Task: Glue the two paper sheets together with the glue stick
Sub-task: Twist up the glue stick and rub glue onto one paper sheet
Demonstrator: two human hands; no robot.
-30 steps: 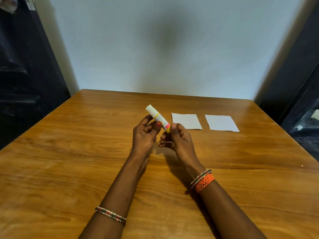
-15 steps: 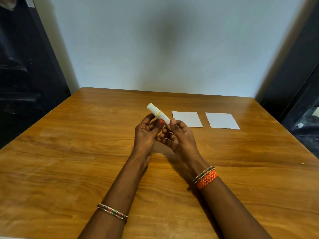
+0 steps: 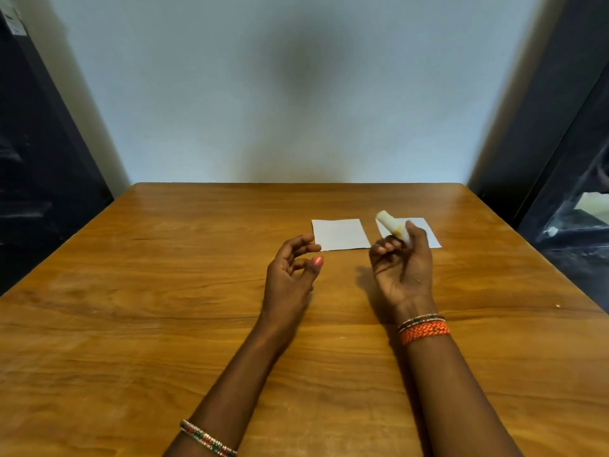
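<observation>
Wooden desk (image 3: 131, 324) against a pale wall is carrying everything. Above it, the right hand (image 3: 403, 268) is gripping the glue stick (image 3: 392, 225), tilted up and leftward, in front of the right paper sheet (image 3: 428, 234). Beside it, the left hand (image 3: 290, 275) is hovering with fingers loosely spread, holding nothing, near the left paper sheet (image 3: 339, 234) lying flat.

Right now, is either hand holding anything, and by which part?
The right hand grips the glue stick by its lower end; the left hand holds nothing.
</observation>
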